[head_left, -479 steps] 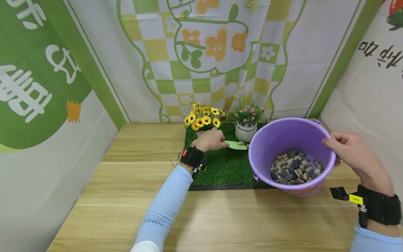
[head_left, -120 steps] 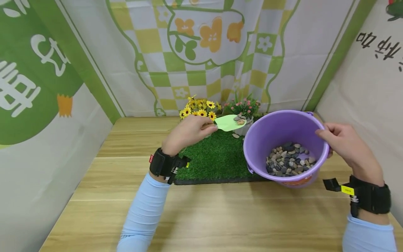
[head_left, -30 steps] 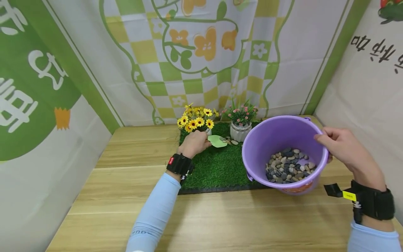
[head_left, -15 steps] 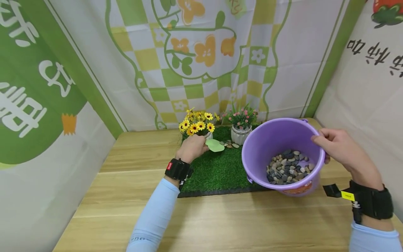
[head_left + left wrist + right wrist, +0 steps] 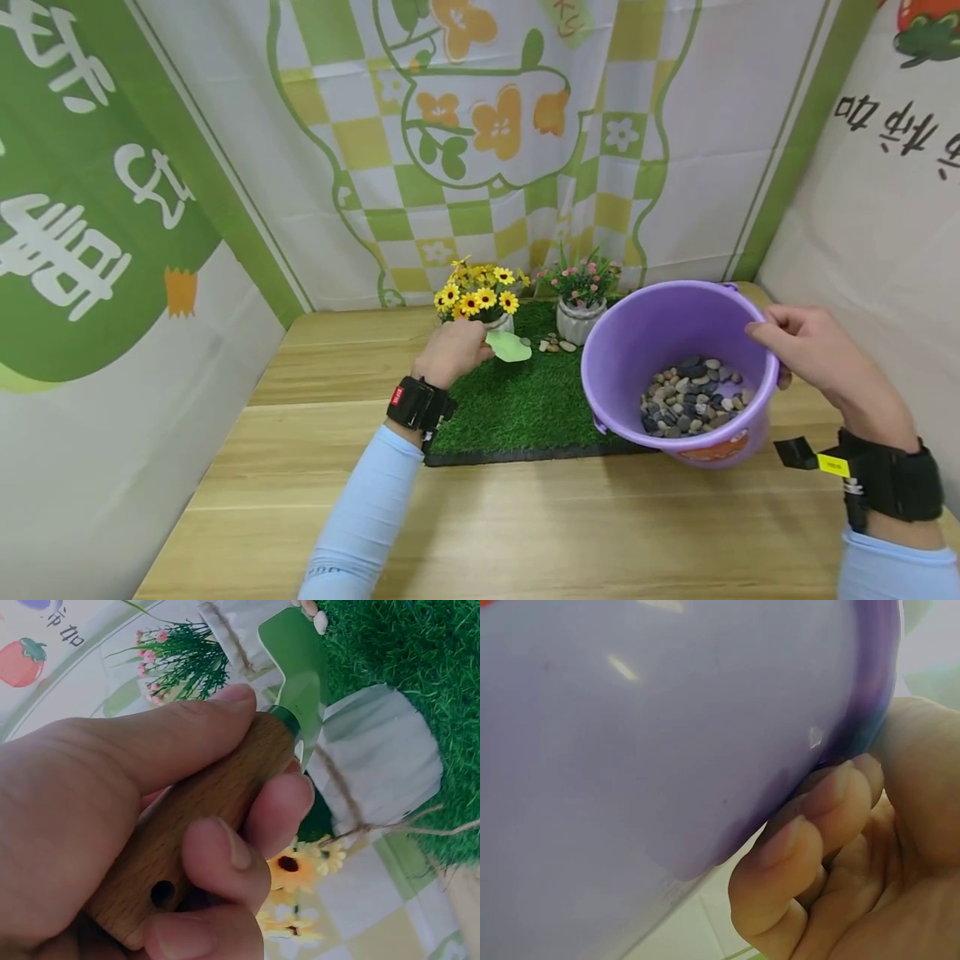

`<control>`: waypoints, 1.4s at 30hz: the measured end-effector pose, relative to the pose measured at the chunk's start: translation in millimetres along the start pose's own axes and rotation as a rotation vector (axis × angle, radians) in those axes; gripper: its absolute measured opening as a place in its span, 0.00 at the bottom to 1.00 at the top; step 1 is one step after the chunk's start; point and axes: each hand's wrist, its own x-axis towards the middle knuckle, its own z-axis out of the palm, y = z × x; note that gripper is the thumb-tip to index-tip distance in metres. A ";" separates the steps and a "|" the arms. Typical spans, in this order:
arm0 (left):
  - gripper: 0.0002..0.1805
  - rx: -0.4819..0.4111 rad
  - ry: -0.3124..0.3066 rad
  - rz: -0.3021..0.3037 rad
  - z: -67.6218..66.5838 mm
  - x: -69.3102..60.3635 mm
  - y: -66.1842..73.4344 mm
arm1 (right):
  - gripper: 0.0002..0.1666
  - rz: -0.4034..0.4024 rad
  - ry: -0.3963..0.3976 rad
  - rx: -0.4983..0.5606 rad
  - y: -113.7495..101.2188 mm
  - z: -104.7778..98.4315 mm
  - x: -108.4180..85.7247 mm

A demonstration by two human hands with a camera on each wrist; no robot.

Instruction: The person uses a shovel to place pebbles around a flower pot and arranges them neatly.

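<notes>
My left hand point(image 5: 452, 354) grips the wooden handle point(image 5: 202, 817) of a small garden trowel point(image 5: 510, 347), its fingers curled round the wood in the left wrist view. The light green blade is held low over the artificial grass mat point(image 5: 525, 408), in front of the potted yellow flowers point(image 5: 480, 296). To the right of the blade tip, several pebbles point(image 5: 557, 343) lie on the grass. My right hand point(image 5: 832, 358) pinches the right rim of a purple bucket point(image 5: 630, 342), tilted towards me. Many mixed pebbles point(image 5: 690, 396) cover much of its bottom.
A white pot of pink flowers point(image 5: 580, 321) stands at the back of the mat, left of the bucket. The wooden table point(image 5: 525, 525) extends in front and to the left. Printed cloth walls point(image 5: 420, 192) enclose the back and sides.
Four seconds ago the trowel was raised with pebbles on its blade; by one second ago it was down beside the grass pebbles. It has since drawn slightly left. The right hand keeps the rim.
</notes>
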 end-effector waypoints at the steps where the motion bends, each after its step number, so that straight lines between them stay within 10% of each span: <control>1: 0.25 0.010 0.000 0.002 -1.2 0.0 0.5 | 0.18 -0.001 -0.001 -0.001 -0.2 -0.1 -0.3; 18: 0.17 0.069 0.054 -0.042 -34.5 -17.6 14.6 | 0.17 -0.007 0.000 -0.011 -4.8 -2.3 3.2; 42: 0.14 -0.105 0.208 0.106 -63.1 -47.9 2.9 | 0.18 -0.018 0.004 0.000 0.0 0.2 -0.6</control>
